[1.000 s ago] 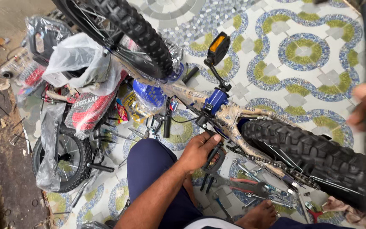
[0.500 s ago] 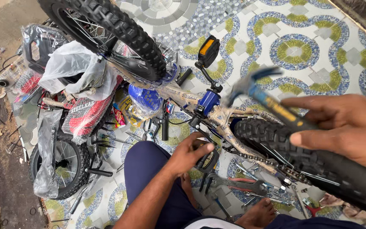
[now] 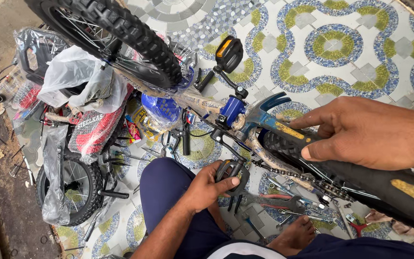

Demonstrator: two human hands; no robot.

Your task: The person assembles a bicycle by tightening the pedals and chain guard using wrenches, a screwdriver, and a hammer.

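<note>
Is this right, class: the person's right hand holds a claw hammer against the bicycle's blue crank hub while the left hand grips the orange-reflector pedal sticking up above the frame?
Not quite. The head view shows the left hand gripping the lower black pedal, beneath the frame, not the orange-reflector pedal, which sticks up untouched. The rest stands: the right hand holds the claw hammer against the blue crank hub.

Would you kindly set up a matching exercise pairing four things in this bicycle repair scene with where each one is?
Things:
1. hammer
2. lower pedal
3. upper pedal
4. pliers

Places:
A. lying on the tiled floor under the chain
B. sticking up in the air, untouched
C. gripped by the right hand
D. held by the left hand

Pairs: 1-C, 2-D, 3-B, 4-A
</note>
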